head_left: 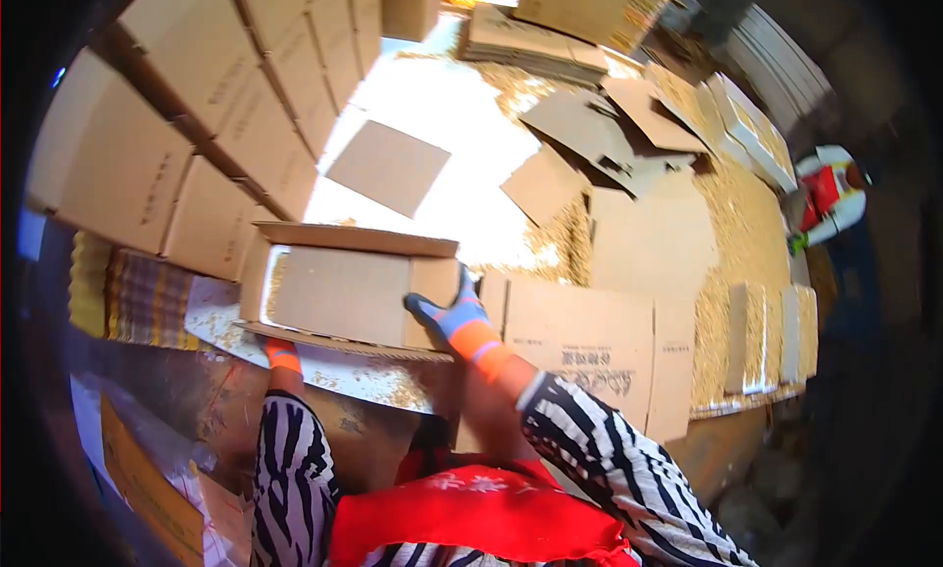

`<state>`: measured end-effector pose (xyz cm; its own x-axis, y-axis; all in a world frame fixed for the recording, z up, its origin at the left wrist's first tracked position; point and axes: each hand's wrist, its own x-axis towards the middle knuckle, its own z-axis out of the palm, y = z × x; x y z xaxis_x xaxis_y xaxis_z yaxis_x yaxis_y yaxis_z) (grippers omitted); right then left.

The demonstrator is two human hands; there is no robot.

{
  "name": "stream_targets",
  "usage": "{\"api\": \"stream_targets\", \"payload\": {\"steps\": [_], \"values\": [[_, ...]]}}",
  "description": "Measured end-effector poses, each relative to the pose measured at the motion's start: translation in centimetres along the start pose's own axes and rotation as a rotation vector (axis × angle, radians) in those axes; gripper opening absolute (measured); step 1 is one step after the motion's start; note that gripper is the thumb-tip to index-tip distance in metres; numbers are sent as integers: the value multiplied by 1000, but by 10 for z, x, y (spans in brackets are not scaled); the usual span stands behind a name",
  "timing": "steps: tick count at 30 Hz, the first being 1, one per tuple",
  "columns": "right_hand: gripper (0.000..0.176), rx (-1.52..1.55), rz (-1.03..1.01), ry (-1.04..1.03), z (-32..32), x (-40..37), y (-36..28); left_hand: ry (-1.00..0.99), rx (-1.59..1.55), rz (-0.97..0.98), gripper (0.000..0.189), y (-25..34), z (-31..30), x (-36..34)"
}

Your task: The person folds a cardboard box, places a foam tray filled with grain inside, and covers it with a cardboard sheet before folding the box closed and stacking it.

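Note:
In front of me is an open cardboard box [432, 307] with its long flaps raised. A flat cardboard sheet [339, 287] lies inside, and a white edge with yellowish contents shows at the left end. My right hand [454, 316], in a grey-blue and orange glove, grips the box's right end, thumb over the inner side and fingers outside. Under the near left edge of the box is my left hand [282, 354]. Only its orange cuff shows; the fingers are hidden by the box.
Stacked closed cartons [206, 125] line the left. Loose cardboard sheets [388, 167] and yellowish shreds [732, 253] cover the table. A flattened printed carton [580, 341] lies to my right. Filled white trays [751, 336] stand at the right edge. Another person [830, 198] is beyond.

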<state>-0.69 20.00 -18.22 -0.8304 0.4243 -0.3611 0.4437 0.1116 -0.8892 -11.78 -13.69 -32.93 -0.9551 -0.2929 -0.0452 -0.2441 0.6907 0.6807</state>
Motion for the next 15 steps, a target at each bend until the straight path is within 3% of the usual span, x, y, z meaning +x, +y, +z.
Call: {"api": "stream_targets", "payload": {"steps": [1,2,4,5,6,7,10,12,13,14,15], "values": [[115,37,123,-67,-8,-6,-21,21,-51,22,40,2,-2,-11],[111,-75,102,7,-12,-11,-29,45,-125,40,40,6,-5,-27],[96,63,-130,27,-36,-39,-34,22,-320,48,40,26,-18,-81],[87,149,-240,3,-62,-54,-36,-54,-422,33,40,39,-27,-115],[82,139,-214,-1,-98,-80,-40,-170,-525,17,40,56,-34,-151],[78,-48,-397,124,-133,-90,-19,-318,-599,14,40,77,-39,-184],[64,-218,-266,485,-265,-116,34,-699,-691,84,41,147,-34,-259],[69,-207,-195,780,-354,-113,101,-729,-628,123,55,200,-5,-290],[78,-296,-163,815,-390,-106,150,-743,-592,145,65,214,8,-302],[89,-242,153,726,-412,-103,178,-754,-558,166,75,221,21,-313],[94,-258,193,589,-418,-100,211,-523,-71,484,74,214,42,-317]]}}
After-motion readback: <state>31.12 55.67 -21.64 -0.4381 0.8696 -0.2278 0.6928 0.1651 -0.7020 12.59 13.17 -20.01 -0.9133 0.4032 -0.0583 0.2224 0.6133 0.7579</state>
